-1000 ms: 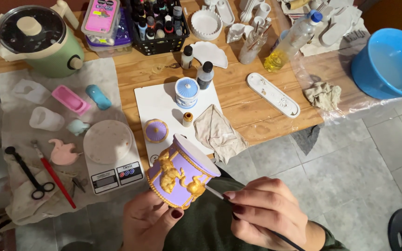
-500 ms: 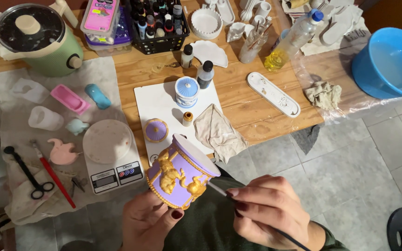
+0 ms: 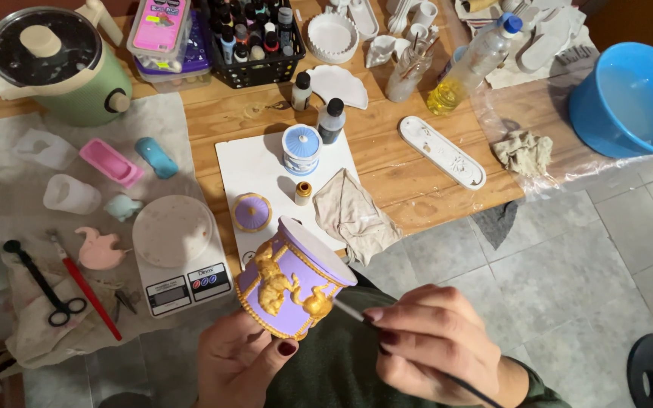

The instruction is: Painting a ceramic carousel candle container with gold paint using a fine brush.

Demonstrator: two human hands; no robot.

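Brush (image 3: pixel 353 312) tip closer to pot (image 3: pixel 290 278)

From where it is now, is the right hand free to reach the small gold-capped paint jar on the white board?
Probably not right away: the right hand grips a thin brush against the lilac pot with gold relief, which blocks the straight path to the small gold-capped paint jar. Going around past the crumpled rag looks open.

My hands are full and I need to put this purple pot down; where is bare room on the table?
Bare wood lies between the crumpled cloth and the long white tray. The white board has room left of the blue-lidded jar. The back edge is crowded with bottles.
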